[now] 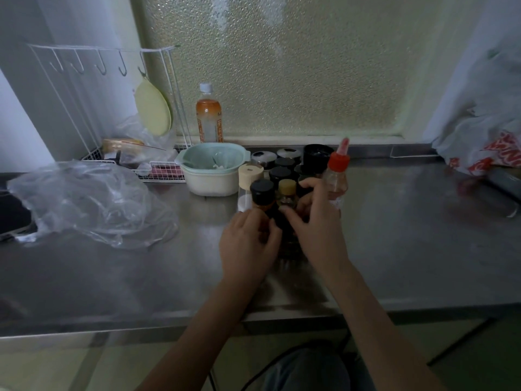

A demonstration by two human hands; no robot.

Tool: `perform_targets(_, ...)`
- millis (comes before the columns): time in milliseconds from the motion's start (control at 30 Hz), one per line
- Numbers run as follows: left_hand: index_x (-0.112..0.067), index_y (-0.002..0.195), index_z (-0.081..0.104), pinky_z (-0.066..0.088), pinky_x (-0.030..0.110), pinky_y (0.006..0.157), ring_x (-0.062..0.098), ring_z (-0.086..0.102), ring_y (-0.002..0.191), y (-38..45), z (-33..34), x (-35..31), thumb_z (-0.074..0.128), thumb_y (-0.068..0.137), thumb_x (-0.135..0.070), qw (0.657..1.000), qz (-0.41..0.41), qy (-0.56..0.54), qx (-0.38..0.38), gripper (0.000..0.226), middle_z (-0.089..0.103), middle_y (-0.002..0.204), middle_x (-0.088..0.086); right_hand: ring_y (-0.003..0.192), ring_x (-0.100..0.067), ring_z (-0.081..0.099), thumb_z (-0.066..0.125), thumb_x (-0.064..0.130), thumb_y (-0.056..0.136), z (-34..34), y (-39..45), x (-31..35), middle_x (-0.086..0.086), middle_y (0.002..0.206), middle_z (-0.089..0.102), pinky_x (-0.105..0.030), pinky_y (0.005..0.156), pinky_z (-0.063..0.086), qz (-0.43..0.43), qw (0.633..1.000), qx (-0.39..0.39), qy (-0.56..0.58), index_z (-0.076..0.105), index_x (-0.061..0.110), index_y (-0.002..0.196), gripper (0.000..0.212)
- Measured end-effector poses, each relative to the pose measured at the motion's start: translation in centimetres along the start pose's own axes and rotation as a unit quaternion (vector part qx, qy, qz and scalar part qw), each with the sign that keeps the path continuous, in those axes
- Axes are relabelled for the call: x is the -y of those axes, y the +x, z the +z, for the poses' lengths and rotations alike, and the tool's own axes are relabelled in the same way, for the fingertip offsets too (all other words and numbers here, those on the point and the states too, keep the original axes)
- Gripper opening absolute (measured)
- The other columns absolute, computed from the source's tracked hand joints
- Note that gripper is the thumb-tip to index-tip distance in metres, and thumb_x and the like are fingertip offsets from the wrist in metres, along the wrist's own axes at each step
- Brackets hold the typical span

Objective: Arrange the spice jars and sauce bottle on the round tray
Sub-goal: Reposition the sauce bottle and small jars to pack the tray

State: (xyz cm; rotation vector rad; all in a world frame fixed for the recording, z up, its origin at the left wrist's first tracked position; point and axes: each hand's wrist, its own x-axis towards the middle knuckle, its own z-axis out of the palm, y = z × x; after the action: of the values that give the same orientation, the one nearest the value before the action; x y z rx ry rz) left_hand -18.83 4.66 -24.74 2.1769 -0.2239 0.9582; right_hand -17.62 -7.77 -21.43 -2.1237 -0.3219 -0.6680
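Observation:
Several spice jars stand bunched at the middle of the steel counter. They include a black-capped jar (262, 191) with orange contents, a tan-capped jar (287, 190), a beige-capped jar (250, 174) and black-lidded ones (279, 173) behind. The red-capped sauce bottle (337, 176) stands upright at the cluster's right edge. A dark tray edge (291, 251) shows between my wrists, mostly hidden. My left hand (248, 244) curls around the base of the black-capped jar. My right hand (317, 221) wraps a dark jar (283, 228) at the front, fingers reaching toward the sauce bottle.
A pale green and white bowl (212, 170) sits just left of the jars, with an orange drink bottle (209, 117) behind it. Crumpled clear plastic (93, 201) lies at left by a white wire rack (112, 108). A plastic bag (485, 148) fills the right.

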Motion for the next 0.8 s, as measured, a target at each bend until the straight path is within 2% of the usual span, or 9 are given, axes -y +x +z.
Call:
perform_targets(33, -0.013, 0.074, 0.05, 0.041, 0.034, 0.055, 0.018, 0.048, 0.067, 0.1, 0.1, 0.2, 0.054, 0.08, -0.03, 0.999, -0.036, -0.003, -0.003, 0.018, 0.054, 0.072, 0.003, 0.07, -0.001, 0.052, 0.068, 0.02, 0.082, 0.2, -0.4, -0.1, 0.01, 0.081, 0.054, -0.011, 0.064, 0.04, 0.0, 1.0, 0.004, -0.016, 0.041, 0.018, 0.117, 0.044)
perform_targets(133, -0.013, 0.082, 0.043, 0.041, 0.035, 0.06, 0.018, 0.046, 0.072, 0.3, 0.7, 1.0, 0.067, 0.076, -0.024, 0.994, -0.111, -0.01, 0.014, 0.027, 0.05, 0.079, 0.005, 0.088, -0.015, 0.061, 0.07, 0.016, 0.08, 0.9, -1.6, -0.4, -0.005, 0.101, 0.06, -0.014, 0.065, 0.04, 0.012, 0.999, -0.004, -0.046, 0.037, 0.016, 0.115, 0.048)
perform_targets(200, -0.013, 0.084, 0.04, 0.039, 0.036, 0.061, 0.019, 0.046, 0.072, 0.3, 1.0, 1.2, 0.069, 0.074, -0.021, 0.993, -0.117, -0.013, 0.03, 0.032, 0.048, 0.079, 0.005, 0.09, -0.018, 0.064, 0.07, 0.015, 0.08, 1.4, -1.9, -0.4, -0.008, 0.104, 0.061, -0.013, 0.061, 0.039, 0.023, 0.998, -0.017, -0.062, 0.037, 0.015, 0.112, 0.046)
perform_targets(267, -0.013, 0.083, 0.04, 0.035, 0.034, 0.062, 0.021, 0.045, 0.072, 0.3, 1.1, 1.2, 0.069, 0.073, -0.021, 0.995, -0.094, 0.002, 0.045, 0.031, 0.046, 0.078, 0.004, 0.09, -0.02, 0.065, 0.07, 0.015, 0.08, 1.7, -1.8, -0.4, -0.01, 0.104, 0.062, -0.017, 0.063, 0.043, 0.035, 0.996, -0.024, -0.074, 0.037, 0.013, 0.11, 0.045)
perform_targets(367, -0.015, 0.081, 0.039, 0.034, 0.034, 0.063, 0.022, 0.045, 0.072, 0.3, 0.9, 1.0, 0.067, 0.073, -0.022, 0.995, -0.075, 0.008, 0.059, 0.03, 0.045, 0.076, 0.002, 0.083, -0.017, 0.063, 0.071, 0.018, 0.08, 1.5, -1.9, -0.8, -0.005, 0.092, 0.06, -0.018, 0.063, 0.043, 0.047, 0.997, -0.024, -0.06, 0.036, 0.018, 0.104, 0.042)
perform_targets(467, -0.018, 0.079, 0.041, 0.038, 0.035, 0.065, 0.02, 0.048, 0.073, 0.3, 0.7, 0.9, 0.059, 0.074, -0.031, 0.997, -0.06, 0.004, 0.057, 0.023, 0.05, 0.074, -0.001, 0.069, -0.01, 0.055, 0.069, 0.025, 0.081, 0.6, -2.9, -1.8, 0.004, 0.076, 0.052, -0.016, 0.06, 0.041, 0.019, 0.998, -0.014, -0.05, 0.038, 0.024, 0.091, 0.033)
perform_targets(600, -0.023, 0.084, 0.039, 0.03, 0.03, 0.073, 0.015, 0.048, 0.075, 0.1, 0.8, 0.5, 0.061, 0.079, -0.03, 0.991, -0.046, 0.023, 0.125, 0.024, 0.051, 0.079, -0.004, 0.062, -0.008, 0.05, 0.064, 0.024, 0.084, 0.3, -2.8, -2.8, 0.007, 0.068, 0.05, -0.019, 0.057, 0.037, -0.003, 0.996, 0.013, -0.088, 0.045, 0.022, 0.077, 0.021)
perform_targets(733, -0.024, 0.081, 0.037, 0.027, 0.029, 0.07, 0.014, 0.046, 0.071, 0.2, 0.6, 0.5, 0.061, 0.079, -0.03, 0.991, -0.053, 0.021, 0.125, 0.024, 0.049, 0.076, -0.006, 0.057, 0.0, 0.047, 0.067, 0.025, 0.083, 0.3, -1.1, -3.3, 0.011, 0.061, 0.046, -0.013, 0.053, 0.03, 0.029, 0.997, 0.017, -0.076, 0.046, 0.021, 0.074, 0.024)
perform_targets(800, -0.025, 0.078, 0.041, 0.029, 0.029, 0.07, 0.012, 0.047, 0.07, 0.2, 0.6, 0.7, 0.06, 0.079, -0.035, 0.991, -0.037, 0.014, 0.126, 0.022, 0.049, 0.073, -0.008, 0.061, -0.002, 0.05, 0.068, 0.025, 0.083, -0.1, -1.8, -3.5, 0.008, 0.066, 0.051, -0.012, 0.055, 0.033, 0.016, 0.998, 0.0, -0.057, 0.049, 0.02, 0.074, 0.021)
